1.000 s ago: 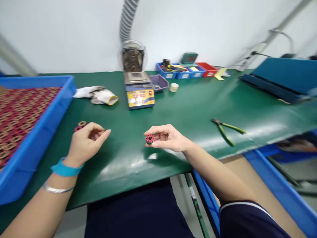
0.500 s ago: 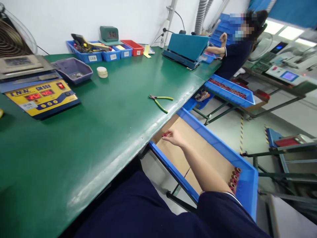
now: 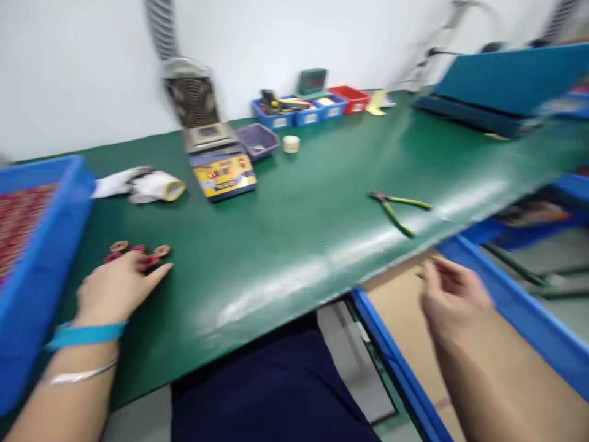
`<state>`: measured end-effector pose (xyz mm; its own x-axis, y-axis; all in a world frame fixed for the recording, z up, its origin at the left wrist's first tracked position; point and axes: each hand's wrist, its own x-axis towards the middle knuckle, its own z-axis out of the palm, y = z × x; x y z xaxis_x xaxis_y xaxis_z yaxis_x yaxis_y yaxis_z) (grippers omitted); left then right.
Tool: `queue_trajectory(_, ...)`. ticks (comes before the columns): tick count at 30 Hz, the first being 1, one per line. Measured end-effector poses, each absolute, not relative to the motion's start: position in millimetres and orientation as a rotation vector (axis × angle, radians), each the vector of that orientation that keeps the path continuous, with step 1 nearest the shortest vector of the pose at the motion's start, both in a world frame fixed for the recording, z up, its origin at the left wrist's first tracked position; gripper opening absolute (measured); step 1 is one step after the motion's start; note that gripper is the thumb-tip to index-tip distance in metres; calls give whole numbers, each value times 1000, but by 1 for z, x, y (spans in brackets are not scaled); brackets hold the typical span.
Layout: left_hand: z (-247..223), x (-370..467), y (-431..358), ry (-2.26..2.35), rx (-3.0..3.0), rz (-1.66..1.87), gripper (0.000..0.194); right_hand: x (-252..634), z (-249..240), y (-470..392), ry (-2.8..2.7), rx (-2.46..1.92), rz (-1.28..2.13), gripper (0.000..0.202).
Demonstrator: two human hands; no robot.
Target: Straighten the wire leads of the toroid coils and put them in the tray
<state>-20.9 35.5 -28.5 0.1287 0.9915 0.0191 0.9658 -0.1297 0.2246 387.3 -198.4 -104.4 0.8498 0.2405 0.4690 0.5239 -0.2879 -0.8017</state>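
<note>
On the left of the green table, my left hand [image 3: 113, 285], with a turquoise band at the wrist, is curled over several small red-wound ring coils [image 3: 161, 250]. Its fingers are partly hidden behind the hand, and the thumb lies beside the coils. Off the table's front edge, my right hand [image 3: 453, 294] is above a blue tray [image 3: 396, 344] lined with brown cardboard. Its thumb and fingers are pinched together; blur hides what is between them. Green-handled cutting pliers [image 3: 398, 212] lie spread on the table, left of and beyond my right hand.
A blue bin [image 3: 76, 209] full of red coils stands at the left. White gloves [image 3: 154, 184], a yellow-fronted soldering unit [image 3: 225, 175], a purple tray [image 3: 257, 141] and a round white tin [image 3: 291, 144] are farther back. Small blue and red boxes [image 3: 352, 98] line the wall. A teal case [image 3: 510, 83] stands right.
The view has swung left, bringing in my left hand, the coils under it and the full bin. My right hand remains over the lined tray; the red piece seen in its fingers before no longer shows.
</note>
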Motion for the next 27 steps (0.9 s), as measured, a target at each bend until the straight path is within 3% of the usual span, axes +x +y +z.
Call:
queue_trajectory(2, -30, -30, 30, 2111, 2265, 86, 20, 367, -91, -189, -655, -1738, -391, 14)
queue_trajectory(8, -42, -22, 35, 2019, 2301, 265, 14, 272, -39, -106, -1701, -1027, 119, 21)
queue_trajectory(11, -46, -20, 32, 1995, 2274, 316, 11, 223, -26, -48, -2021, -1020, 354, 11)
queue_trajectory(13, -50, -19, 31, 1981, 2260, 345, 17, 197, -30, -12, -2191, -1228, 477, 18)
queue_trajectory(16, -56, -18, 34, 1955, 2256, 440, 36, 169, -50, 23, -2263, -1449, 580, 30)
queue_trajectory(22, -67, -12, 39, 1684, 2157, 706, 17, 164, -82, 32, -2134, -1175, 707, 32)
queue_trajectory(27, -68, -4, 30, 1325, 1806, 974, 27, 170, -86, 30, -1800, -954, 1028, 28)
